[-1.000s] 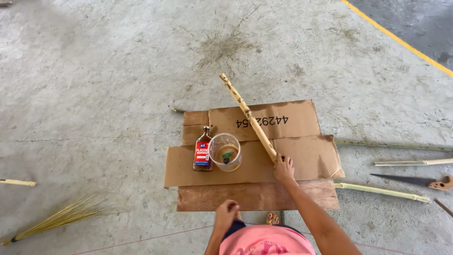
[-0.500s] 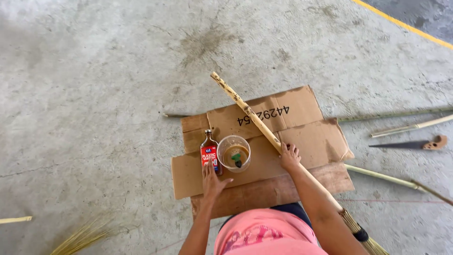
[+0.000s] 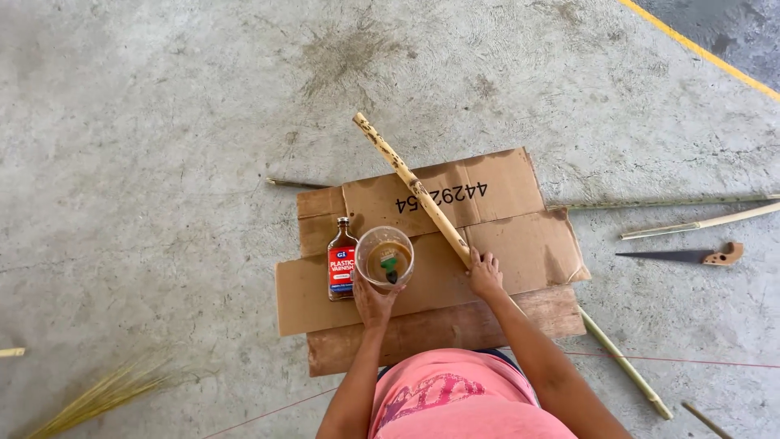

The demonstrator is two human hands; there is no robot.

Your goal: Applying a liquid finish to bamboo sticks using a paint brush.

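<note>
Left hand (image 3: 372,299) cupped the near side of clear plastic cup (image 3: 384,257) on cardboard (image 3: 520,244) | right hand (image 3: 485,274) gripped bamboo pole (image 3: 410,185), whose long axis ran away up-left | varnish bottle (image 3: 341,262) stood just left of cup, nearer left hand.

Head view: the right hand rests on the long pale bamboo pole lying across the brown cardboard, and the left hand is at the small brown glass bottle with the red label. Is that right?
Not quite. In the head view the left hand is at the clear round plastic cup, not the small brown glass bottle with the red label, which stands untouched just left of it. The right hand does rest on the long pale bamboo pole across the brown cardboard.
</note>
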